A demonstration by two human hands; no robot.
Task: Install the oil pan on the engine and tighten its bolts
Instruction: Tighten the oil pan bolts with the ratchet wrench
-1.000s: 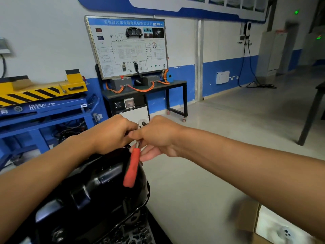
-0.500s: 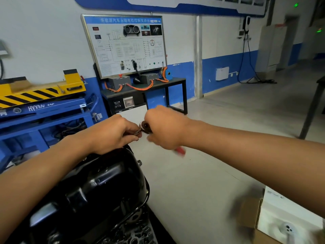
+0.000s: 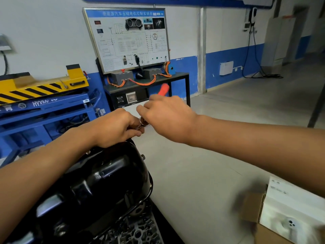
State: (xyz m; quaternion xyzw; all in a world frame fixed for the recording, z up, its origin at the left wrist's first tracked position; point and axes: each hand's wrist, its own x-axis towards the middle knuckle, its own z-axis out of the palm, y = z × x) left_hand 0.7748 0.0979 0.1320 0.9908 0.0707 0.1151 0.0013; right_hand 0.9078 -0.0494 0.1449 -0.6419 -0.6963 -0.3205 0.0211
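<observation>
A glossy black oil pan (image 3: 105, 180) lies on the engine (image 3: 139, 231) at the lower left, with bolt heads showing along its rim. My left hand (image 3: 116, 127) curls around the metal head of a ratchet wrench (image 3: 143, 122) above the pan's far end. My right hand (image 3: 167, 118) grips the wrench's red handle (image 3: 163, 88), whose tip sticks up behind my fingers. The socket and the bolt under my left hand are hidden.
A blue and yellow lift stand (image 3: 44, 103) is at the left. A training panel on a black table (image 3: 147, 81) stands behind my hands. An open cardboard box (image 3: 274, 217) sits at the lower right on the grey floor.
The red handle has swung from hanging down toward me, round to the right, and now points up and away. My left hand has stayed on the wrench head.
</observation>
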